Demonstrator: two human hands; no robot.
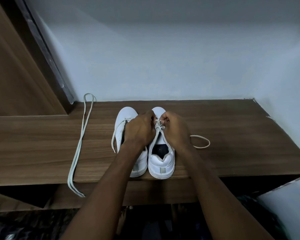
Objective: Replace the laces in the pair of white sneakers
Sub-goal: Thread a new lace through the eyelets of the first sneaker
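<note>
Two white sneakers stand side by side on a wooden shelf (215,127), heels toward me. My left hand (140,130) reaches across the left sneaker (126,115) and pinches the lace (158,127) on the front of the right sneaker (161,161). My right hand (175,129) pinches the same lace from the other side. A loop of that lace (202,142) lies on the shelf to the right. A loose lace end (113,141) hangs from the left sneaker. My hands hide most of the eyelets.
A separate long white lace (80,144), doubled over, lies on the shelf at the left and hangs over its front edge. A pale wall (163,58) stands behind. A wooden door and frame (16,75) rise at the left.
</note>
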